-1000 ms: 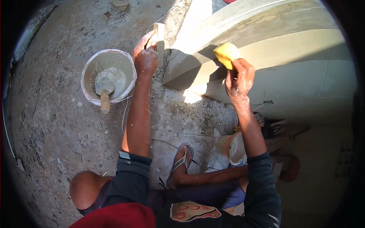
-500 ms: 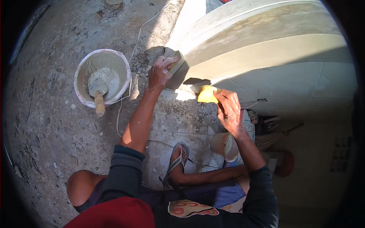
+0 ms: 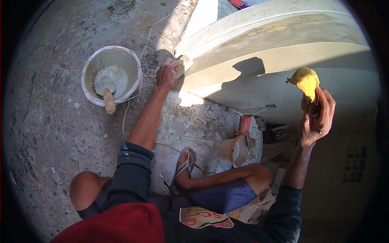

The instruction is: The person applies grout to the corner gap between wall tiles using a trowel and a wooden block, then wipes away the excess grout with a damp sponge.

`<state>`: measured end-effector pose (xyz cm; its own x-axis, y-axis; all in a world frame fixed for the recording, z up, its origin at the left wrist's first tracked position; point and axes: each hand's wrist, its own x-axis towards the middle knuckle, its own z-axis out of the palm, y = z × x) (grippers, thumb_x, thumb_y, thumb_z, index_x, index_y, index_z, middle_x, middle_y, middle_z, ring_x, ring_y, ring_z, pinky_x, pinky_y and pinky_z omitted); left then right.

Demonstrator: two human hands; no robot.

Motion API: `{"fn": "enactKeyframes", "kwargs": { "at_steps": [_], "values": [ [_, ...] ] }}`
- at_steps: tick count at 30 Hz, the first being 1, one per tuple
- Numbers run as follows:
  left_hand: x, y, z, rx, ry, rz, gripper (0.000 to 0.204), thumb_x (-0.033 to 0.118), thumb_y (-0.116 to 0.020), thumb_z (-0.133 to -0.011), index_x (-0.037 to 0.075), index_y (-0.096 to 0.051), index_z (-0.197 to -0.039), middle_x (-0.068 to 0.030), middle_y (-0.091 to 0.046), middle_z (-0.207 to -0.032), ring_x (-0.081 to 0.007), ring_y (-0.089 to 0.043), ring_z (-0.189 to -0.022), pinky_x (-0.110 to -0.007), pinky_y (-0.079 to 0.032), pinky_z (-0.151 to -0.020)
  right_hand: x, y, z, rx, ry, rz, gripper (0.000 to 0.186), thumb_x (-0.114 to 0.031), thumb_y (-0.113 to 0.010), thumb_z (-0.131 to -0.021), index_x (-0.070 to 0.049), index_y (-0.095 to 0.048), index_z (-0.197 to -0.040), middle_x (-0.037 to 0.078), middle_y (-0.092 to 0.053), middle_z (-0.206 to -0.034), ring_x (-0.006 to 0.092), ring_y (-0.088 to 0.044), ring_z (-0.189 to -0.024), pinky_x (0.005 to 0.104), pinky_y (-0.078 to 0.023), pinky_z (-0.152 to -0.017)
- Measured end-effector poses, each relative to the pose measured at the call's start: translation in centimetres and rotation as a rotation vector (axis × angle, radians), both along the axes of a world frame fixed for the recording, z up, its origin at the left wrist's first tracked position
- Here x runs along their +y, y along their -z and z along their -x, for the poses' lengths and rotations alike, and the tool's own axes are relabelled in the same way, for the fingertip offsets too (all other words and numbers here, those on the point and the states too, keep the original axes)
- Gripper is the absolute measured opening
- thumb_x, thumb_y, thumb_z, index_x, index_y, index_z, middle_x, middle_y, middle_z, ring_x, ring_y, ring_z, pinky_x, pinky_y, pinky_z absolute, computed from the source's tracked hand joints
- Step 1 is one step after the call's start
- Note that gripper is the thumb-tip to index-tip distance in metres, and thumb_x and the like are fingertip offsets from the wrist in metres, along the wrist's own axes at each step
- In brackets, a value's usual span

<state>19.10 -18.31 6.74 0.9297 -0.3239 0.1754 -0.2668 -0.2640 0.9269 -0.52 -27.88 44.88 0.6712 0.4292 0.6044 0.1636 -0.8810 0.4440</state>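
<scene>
Left hand (image 3: 168, 74): fingers clamped on a pale block (image 3: 185, 65) at the left end of the curved ledge (image 3: 291, 54); uneven pressure could tilt the block and gouge the edge.
Right hand (image 3: 317, 117): fingers clamped on the yellow sponge (image 3: 306, 82), held up apart from the ledge; a hard squeeze could tear its ragged rim.
Bucket (image 3: 129, 60): on the rough floor (image 3: 52, 121), left of the left hand; the trowel (image 3: 108, 99) juts over the rim, so a knock could spill it.
Cord (image 3: 150, 34): just beside the bucket; a snag could tug it.
</scene>
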Motion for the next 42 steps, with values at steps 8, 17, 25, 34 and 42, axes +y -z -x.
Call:
{"fn": "enactKeyframes", "kwargs": {
  "at_steps": [8,17,25,34,42],
  "values": [
    [-4.8,-2.7,-0.1,-0.505,-0.178,0.396,0.041,0.006,-0.07,-0.072,-0.002,-0.063,-0.112,-0.0226,-0.064,-0.111,-0.0382,-0.064,-0.1,-0.04,-0.052,-0.085,-4.2,3.3,5.4,0.142,0.277,-0.177,0.032,0.007,-0.068,-0.082,0.001,-0.065,-0.113,0.017,-0.062,-0.106,0.0256,-0.063,-0.09,0.0342,-0.053,-0.075],
    [-2.5,-4.0,-0.6,-0.484,-0.047,0.442,0.048,-0.011,-0.055,-0.074,0.015,-0.073,-0.11,-0.0097,-0.064,-0.093,-0.0258,-0.065,-0.085,-0.036,-0.053,-0.074,-8.2,7.7,8.1,0.312,0.413,-0.524,0.026,0.001,-0.071,-0.083,0.002,-0.066,-0.109,0.016,-0.063,-0.105,0.0241,-0.064,-0.092,0.033,-0.052,-0.079],
    [0.4,-3.0,1.2,-0.127,0.009,0.158,0.054,-0.008,-0.056,-0.068,0.018,-0.072,-0.112,-0.0054,-0.062,-0.093,-0.0225,-0.064,-0.085,-0.036,-0.054,-0.072,-9.0,8.6,8.1,0.36,0.387,-0.609,0.025,-0.006,-0.073,-0.085,0.002,-0.066,-0.107,0.014,-0.065,-0.104,0.0233,-0.065,-0.094,0.0329,-0.051,-0.082],
    [-0.6,-3.2,0.8,-0.185,-0.074,0.246,0.049,-0.006,-0.059,-0.073,0.02,-0.072,-0.112,-0.0078,-0.062,-0.1,-0.0306,-0.064,-0.091,-0.041,-0.053,-0.078,-9.6,8.5,9.7,0.353,0.414,-0.746,0.025,-0.01,-0.075,-0.085,0.002,-0.066,-0.105,0.012,-0.065,-0.104,0.0202,-0.062,-0.095,0.0311,-0.048,-0.086],
    [-0.3,-3.4,1.9,-0.208,-0.068,0.234,0.05,-0.009,-0.052,-0.073,0.016,-0.072,-0.11,-0.0109,-0.061,-0.102,-0.0306,-0.063,-0.095,-0.042,-0.053,-0.082,-10.3,8.0,10.8,0.322,0.46,-0.793,0.026,-0.01,-0.075,-0.085,0.002,-0.067,-0.107,0.01,-0.064,-0.106,0.0169,-0.06,-0.099,0.0296,-0.047,-0.09]
  ]
}}
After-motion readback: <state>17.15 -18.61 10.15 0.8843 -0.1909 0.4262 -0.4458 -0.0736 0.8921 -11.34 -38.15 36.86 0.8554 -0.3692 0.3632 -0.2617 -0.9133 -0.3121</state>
